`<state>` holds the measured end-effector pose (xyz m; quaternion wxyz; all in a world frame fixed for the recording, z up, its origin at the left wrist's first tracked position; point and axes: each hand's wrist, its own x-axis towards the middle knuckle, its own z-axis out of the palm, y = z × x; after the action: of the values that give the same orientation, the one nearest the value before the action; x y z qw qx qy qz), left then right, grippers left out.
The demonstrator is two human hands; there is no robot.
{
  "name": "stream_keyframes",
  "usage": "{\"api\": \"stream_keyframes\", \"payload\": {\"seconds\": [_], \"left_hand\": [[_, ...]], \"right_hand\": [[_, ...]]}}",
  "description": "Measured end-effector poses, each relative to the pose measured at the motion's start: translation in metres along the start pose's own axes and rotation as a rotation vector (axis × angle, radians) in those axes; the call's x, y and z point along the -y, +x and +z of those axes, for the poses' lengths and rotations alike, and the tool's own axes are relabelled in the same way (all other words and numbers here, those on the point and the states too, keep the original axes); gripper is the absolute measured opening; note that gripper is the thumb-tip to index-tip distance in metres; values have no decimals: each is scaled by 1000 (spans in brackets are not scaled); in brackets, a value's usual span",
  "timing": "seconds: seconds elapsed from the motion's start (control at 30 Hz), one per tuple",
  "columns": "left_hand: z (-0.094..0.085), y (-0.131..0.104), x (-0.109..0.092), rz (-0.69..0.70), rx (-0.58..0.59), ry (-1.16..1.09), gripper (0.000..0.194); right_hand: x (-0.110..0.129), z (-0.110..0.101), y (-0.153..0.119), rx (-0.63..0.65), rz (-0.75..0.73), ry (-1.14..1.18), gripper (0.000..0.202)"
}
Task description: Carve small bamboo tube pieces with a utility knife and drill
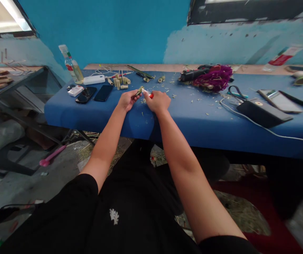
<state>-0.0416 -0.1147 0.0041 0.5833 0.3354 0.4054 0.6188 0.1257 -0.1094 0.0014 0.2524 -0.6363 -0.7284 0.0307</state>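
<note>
My left hand [128, 100] is closed on a short greenish piece of bamboo [140, 91] above the blue-covered table [188, 120]. My right hand [159, 101] grips a knife [150, 95] by its red handle, and its pale blade meets the bamboo piece between the two hands. Pale shavings [144, 101] lie on the cloth just under them. Beyond my left hand stand several short cut bamboo pieces [118, 84], some upright and some lying down. Two more cut pieces [161, 79] rest farther back.
Left of my hands lie two phones [103, 93], a white box [75, 91], a white power bank [94, 79] and a glass bottle [73, 67]. To the right are a purple fibre bundle [213, 79], a dark pouch [264, 112] and a white cable [278, 135]. A blue wall rises behind.
</note>
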Motion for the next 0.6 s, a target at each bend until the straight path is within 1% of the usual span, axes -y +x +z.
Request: {"api": "stream_keyframes", "payload": {"seconds": [0.1, 0.3, 0.47, 0.6], "left_hand": [[0, -1, -1, -1, -10, -16, 37], [0, -1, 1, 8, -54, -78, 40], [-1, 0, 2, -19, -57, -71, 34], [-3, -1, -2, -70, -38, -73, 34]], "right_hand": [[-1, 1, 0, 6, -22, -8, 71], [-2, -1, -2, 53, -128, -30, 66], [-2, -3, -1, 91, -135, -36, 67], [-2, -6, -1, 107, -125, -31, 68]]}}
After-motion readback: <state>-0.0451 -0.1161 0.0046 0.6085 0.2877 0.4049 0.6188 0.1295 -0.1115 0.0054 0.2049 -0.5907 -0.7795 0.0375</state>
